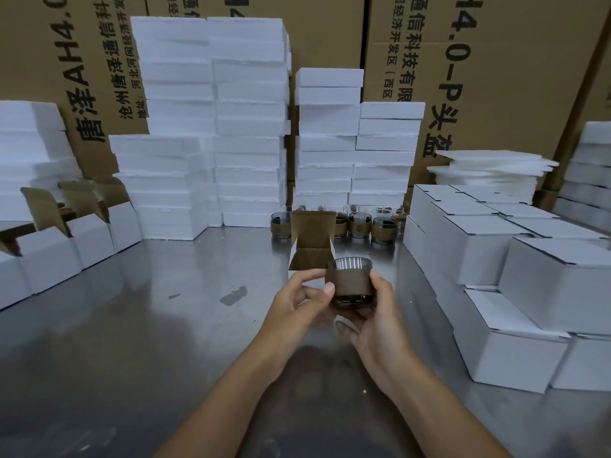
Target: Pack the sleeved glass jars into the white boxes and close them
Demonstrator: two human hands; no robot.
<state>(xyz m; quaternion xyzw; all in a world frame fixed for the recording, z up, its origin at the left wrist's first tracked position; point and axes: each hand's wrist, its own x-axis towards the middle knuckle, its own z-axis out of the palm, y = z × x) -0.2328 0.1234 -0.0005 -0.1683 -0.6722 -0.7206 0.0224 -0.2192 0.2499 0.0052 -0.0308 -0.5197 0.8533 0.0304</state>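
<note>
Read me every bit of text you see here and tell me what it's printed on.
"AH4.0", with Chinese characters beside it: left brown carton, printed sideways.
"沧州唐泽通信科技": same carton, smaller line; the address line next to it is too small to read surely.
"通信科技有限": middle carton, cut off by the foam stacks.
"4.0-P头盔": right carton.
White boxes and sleeved jar: no readable text.

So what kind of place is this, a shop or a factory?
Most likely a packing station in a warehouse or small factory: stacks of white foam blocks, big printed cardboard cartons behind, and rows of closed white boxes on a steel table.
</note>
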